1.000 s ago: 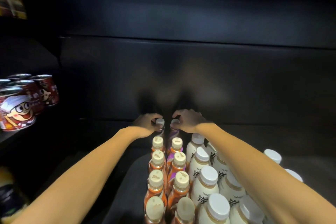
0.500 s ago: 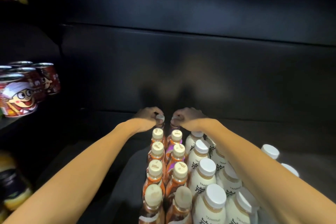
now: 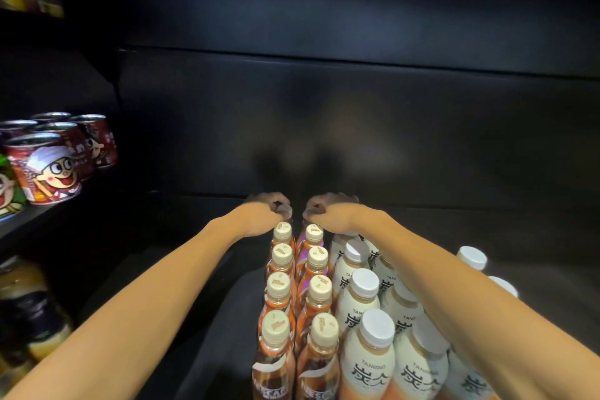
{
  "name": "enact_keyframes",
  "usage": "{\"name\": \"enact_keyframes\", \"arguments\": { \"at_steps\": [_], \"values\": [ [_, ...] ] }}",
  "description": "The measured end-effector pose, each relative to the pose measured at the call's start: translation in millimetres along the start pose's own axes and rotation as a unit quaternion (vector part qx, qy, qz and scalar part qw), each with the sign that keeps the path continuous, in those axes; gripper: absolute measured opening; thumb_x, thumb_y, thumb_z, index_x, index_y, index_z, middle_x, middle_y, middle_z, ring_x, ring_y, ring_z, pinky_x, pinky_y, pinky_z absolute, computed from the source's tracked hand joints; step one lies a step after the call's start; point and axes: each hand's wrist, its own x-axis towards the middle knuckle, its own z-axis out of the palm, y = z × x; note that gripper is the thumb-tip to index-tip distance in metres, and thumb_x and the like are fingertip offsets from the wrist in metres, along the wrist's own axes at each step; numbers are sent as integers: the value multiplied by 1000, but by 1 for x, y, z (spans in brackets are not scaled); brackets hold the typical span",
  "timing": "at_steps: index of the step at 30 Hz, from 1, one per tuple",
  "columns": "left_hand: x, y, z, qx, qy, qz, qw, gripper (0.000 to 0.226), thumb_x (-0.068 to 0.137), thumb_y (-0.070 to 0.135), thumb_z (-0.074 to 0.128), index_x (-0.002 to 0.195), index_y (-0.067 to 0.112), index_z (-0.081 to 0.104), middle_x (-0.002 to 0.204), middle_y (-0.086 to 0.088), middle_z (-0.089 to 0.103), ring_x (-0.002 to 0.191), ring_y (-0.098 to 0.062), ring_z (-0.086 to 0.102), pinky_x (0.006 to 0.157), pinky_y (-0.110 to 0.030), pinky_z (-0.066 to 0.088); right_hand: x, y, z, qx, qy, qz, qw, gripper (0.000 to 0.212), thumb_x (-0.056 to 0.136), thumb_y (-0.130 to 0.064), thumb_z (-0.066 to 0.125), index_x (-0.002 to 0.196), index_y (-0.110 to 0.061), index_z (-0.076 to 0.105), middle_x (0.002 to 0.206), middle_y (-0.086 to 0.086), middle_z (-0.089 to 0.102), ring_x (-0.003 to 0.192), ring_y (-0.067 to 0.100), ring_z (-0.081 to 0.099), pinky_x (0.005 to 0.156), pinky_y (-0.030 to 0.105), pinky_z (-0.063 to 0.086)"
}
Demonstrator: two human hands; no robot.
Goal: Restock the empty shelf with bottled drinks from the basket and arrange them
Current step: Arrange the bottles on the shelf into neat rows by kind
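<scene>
- The shelf (image 3: 207,328) already carries two narrow rows of brown coffee bottles (image 3: 278,294) with cream caps, and beside them on the right stand wider rows of white-capped milk-tea bottles (image 3: 360,299).
- The left hand (image 3: 264,213) reaches to the far end of the left coffee row, its fingers curled over the cap of the rearmost bottle (image 3: 285,209) and pinching it.
- The right hand (image 3: 331,213) does the same on the neighbouring back bottle (image 3: 308,214); its fingers curl round the top, though the cap is mostly hidden under them.
- The basket is not in view.
- These look like full plastic bottles, so I judge them fairly heavy for their size, stiff at the cap and neck, softer and slicker at the wrapped belly.
- Holding by the cap suits nudging or straightening; for lifting, a grip round the neck or shoulder seems safer.
- They are tall, narrow and packed close, so a sideways shove could topple neighbours.
- Red cartoon cans (image 3: 45,166) sit on a shelf to the left, well apart.
</scene>
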Motion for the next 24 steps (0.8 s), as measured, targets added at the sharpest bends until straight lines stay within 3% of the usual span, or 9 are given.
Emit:
{"name": "enact_keyframes", "arguments": {
  "at_steps": [4,7,10,13,16,24],
  "values": [
    [-10,3,-10,20,16,3,1000,46,102,43,51,146,30,47,143,0,56,127,-22,54,104,-36,43,-13,-5,-10,-32,12,8,999,57,101,-61,43,149,-30,44,142,2,59,127,26,56,116,48,32],
    [-20,15,-25,84,27,-3,996,49,104,49,41,149,30,43,153,-1,47,136,-24,46,110,-39,37,-27,-6,-28,-33,31,28,999,61,102,-62,41,154,-29,38,150,4,53,132,27,53,113,46,38],
    [-40,33,-35,158,28,11,987,53,105,51,32,153,30,37,160,-1,37,144,-26,36,117,-42,29,-49,-6,-42,-55,63,47,995,67,102,-65,37,157,-29,34,159,4,43,143,28,43,118,48,33],
    [-58,46,-38,207,29,43,977,53,108,48,27,156,25,34,162,-1,33,146,-25,35,119,-40,27,-68,0,-48,-68,83,58,993,72,100,-70,33,158,-27,33,156,3,48,141,26,47,116,46,35],
    [-69,51,-35,185,61,47,980,61,104,58,27,153,25,39,158,0,41,142,-24,43,117,-44,35,-89,4,-49,-84,110,81,987,76,97,-75,31,156,-27,36,150,4,56,134,26,55,112,48,41],
    [-124,88,-17,205,53,71,975,63,104,59,27,154,24,37,160,-1,37,145,-25,38,118,-50,32,-164,1,-50,-94,124,100,983,76,98,-73,33,157,-25,35,156,4,49,140,28,48,113,51,37]
  ]
}}
